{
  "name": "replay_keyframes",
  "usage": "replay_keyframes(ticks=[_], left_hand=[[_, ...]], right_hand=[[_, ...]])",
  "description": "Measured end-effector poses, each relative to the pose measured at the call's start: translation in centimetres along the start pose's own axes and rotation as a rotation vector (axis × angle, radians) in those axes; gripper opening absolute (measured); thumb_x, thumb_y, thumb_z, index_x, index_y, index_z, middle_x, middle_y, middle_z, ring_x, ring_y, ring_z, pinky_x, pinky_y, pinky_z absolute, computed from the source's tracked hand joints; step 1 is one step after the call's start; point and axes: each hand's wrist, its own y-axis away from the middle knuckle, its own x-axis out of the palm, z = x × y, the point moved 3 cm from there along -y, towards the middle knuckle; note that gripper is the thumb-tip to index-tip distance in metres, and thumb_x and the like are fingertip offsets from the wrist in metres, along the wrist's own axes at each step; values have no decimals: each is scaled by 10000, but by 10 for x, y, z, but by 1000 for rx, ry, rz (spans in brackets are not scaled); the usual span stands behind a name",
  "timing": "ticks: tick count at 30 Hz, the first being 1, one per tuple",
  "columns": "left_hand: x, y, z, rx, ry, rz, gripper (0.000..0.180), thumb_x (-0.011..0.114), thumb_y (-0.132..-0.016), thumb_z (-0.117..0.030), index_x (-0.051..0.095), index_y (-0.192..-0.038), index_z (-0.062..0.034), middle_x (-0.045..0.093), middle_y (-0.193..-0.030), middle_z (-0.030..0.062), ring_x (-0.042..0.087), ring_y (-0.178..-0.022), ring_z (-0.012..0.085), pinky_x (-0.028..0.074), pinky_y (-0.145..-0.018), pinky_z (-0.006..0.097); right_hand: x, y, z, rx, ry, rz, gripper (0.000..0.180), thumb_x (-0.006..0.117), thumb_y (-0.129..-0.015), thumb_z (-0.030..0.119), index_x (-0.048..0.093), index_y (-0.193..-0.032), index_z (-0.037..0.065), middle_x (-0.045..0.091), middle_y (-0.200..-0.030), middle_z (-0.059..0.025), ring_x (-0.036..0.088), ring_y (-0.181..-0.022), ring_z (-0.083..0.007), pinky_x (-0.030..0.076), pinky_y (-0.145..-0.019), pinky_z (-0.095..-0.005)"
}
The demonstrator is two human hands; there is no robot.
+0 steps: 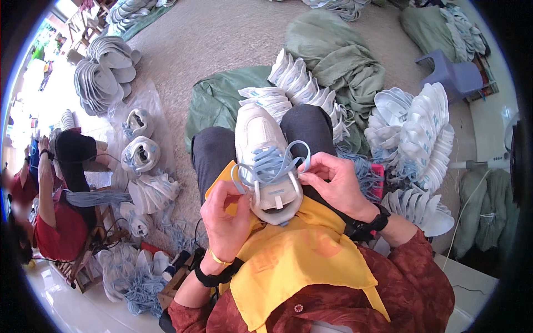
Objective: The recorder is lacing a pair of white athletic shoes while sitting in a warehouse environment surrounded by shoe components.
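A white sneaker rests between my knees, its toe pointing away from me and its tongue and opening toward me. Light blue shoelace runs through its upper rows and loops out on both sides. At the left of the shoe's collar, my left hand pinches one lace end between thumb and fingers. On the other side my right hand has the other end of the lace in a pinch. Under the shoe's heel lies a yellow apron spread over my lap.
Stacked white shoe uppers stand to the right, near bundled blue laces and a purple stool. Green sacks lie ahead. On the left are finished-looking shoes, grey insoles and a seated person in red.
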Motion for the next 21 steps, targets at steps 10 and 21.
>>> replay_keyframes(ticks=[10, 21], left_hand=[[6, -2, -5, 18, -35, -5, 165, 690, -835, 102, 561, -871, 4, 661, -793, 99, 727, -761, 200, 568, -693, 303], [2, 1, -25, 178, -327, 118, 310, 808, -775, 19, 554, -947, -24, 645, -849, 111, 694, -792, 277, 556, -705, 367]], right_hand=[[-3, -1, 0, 13, 120, 14, 109, 746, -933, -3, 649, -981, -14, 729, -922, -49, 704, -828, -80, 583, -747, -253], [13, 10, 35, -464, 633, 41, 276, 846, -809, 57, 639, -990, 34, 650, -877, -92, 697, -775, -232, 570, -695, -341]])
